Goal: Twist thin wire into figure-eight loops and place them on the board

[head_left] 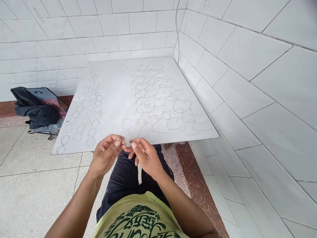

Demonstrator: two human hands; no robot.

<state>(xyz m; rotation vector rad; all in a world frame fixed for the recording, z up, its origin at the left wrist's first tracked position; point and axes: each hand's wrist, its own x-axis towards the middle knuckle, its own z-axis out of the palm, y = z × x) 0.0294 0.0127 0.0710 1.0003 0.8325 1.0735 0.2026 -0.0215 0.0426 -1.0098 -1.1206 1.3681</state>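
A thin wire [127,119] with a round loop at its top stands between my hands at the table's front edge. Its two ends run down to my fingers. My left hand [109,150] pinches one end between thumb and fingers. At the other end, my right hand [143,153] has its thumb and forefinger closed on the wire, the other fingers curled loosely. A narrow white strip [140,175] hangs below my right hand; whether I hold it is hidden. Left on the white tabletop [112,96] lie rows of figure-eight wires [92,133].
Many loose single-loop wires [166,115] cover the tabletop's right half. Tiled walls [223,72] border its back and right sides. A pale cable [176,29] runs down the corner. Dark clothing [42,114] lies over a folding chair on the left.
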